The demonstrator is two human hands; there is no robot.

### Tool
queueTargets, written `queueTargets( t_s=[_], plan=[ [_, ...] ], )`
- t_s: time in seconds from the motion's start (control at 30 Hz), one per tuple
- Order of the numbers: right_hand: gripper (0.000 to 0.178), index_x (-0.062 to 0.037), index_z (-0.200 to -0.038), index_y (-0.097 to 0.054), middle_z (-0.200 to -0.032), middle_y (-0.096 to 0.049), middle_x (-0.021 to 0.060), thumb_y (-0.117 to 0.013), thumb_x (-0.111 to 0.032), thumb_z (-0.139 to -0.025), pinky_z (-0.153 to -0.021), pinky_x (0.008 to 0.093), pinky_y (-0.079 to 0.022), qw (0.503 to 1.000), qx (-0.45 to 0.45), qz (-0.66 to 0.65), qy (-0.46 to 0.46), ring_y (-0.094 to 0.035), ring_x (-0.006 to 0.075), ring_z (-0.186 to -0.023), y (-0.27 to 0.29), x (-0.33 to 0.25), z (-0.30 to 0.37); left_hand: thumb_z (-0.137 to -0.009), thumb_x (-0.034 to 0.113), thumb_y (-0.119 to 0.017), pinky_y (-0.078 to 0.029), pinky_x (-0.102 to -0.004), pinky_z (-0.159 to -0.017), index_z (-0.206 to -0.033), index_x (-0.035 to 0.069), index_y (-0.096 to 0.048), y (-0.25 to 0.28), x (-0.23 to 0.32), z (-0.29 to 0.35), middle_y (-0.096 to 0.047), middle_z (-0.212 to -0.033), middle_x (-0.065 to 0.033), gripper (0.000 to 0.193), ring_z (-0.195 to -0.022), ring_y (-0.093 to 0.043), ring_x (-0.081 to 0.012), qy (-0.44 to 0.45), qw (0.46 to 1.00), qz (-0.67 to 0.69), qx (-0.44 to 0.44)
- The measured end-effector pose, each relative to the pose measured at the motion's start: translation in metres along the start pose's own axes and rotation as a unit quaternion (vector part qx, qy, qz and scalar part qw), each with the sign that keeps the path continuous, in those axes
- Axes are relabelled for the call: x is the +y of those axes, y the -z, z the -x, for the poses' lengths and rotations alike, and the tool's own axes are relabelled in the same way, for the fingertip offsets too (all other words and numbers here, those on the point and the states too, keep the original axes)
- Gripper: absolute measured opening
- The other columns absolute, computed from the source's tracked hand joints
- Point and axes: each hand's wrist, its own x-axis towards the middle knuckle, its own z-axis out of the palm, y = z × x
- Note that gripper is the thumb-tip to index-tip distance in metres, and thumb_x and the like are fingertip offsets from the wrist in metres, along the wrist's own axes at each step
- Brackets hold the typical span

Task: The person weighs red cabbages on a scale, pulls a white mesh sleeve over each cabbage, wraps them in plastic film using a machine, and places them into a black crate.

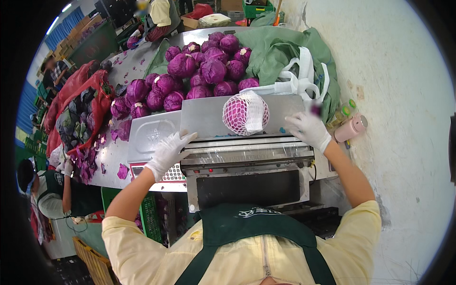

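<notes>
A red cabbage in a white foam net (240, 115) sits on the flat metal top (202, 116) of a film wrapping machine (247, 159). Clear film lies along the machine's front rollers. My left hand (166, 153), in a white glove, is at the machine's left end with its fingers stretched toward the front bar. At the right end, my gloved right hand (309, 130) has its fingers spread beside the metal top's edge. Neither hand appears to hold anything, and the netted cabbage lies between them, apart from both.
Behind the machine is a heap of red cabbages (213, 71). A green sack (266, 47) with white straps lies at the right, near a pink bottle (350, 128). Left are a scale (154, 130) and red net sacks (97, 85). A co-worker (54, 190) is at the far left.
</notes>
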Motion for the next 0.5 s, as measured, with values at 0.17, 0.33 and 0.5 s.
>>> queueTargets(
  t_s=[0.17,0.33,0.5],
  plan=[
    [0.047,-0.0234,-0.119,-0.058,-0.100,-0.059,0.0046,-0.070,-0.024,-0.074,-0.071,0.0362,-0.050,0.974,-0.150,0.130,0.108,-0.061,0.0244,-0.089,-0.002,-0.006,0.017,-0.078,0.023,-0.071,-0.056,-0.0414,-0.072,-0.134,0.026,-0.052,0.000,0.014,-0.026,-0.052,-0.127,-0.0072,0.059,-0.091,-0.066,-0.0281,-0.099,0.987,-0.060,-0.110],
    [0.014,-0.0134,-0.099,-0.062,-0.098,-0.060,0.0056,-0.061,-0.015,-0.085,-0.069,0.0357,-0.050,0.993,-0.095,-0.024,0.063,-0.063,0.0235,-0.086,-0.025,-0.018,0.017,-0.084,0.016,-0.062,-0.056,-0.0360,-0.067,-0.112,0.021,-0.065,-0.051,0.049,-0.057,-0.057,-0.126,-0.0056,0.028,-0.089,-0.066,-0.0212,-0.068,0.993,0.080,0.045],
    [0.012,-0.0004,-0.093,-0.058,-0.075,-0.056,0.0067,-0.057,-0.013,-0.093,-0.060,0.0284,-0.047,0.858,-0.162,-0.417,-0.254,-0.060,0.0144,-0.066,0.043,-0.062,0.019,-0.097,0.011,-0.054,-0.050,-0.0218,-0.064,-0.094,0.001,-0.064,0.000,0.067,-0.010,-0.071,-0.098,-0.0067,0.015,-0.066,-0.061,-0.0056,0.226,0.751,0.620,0.027]
  ],
)
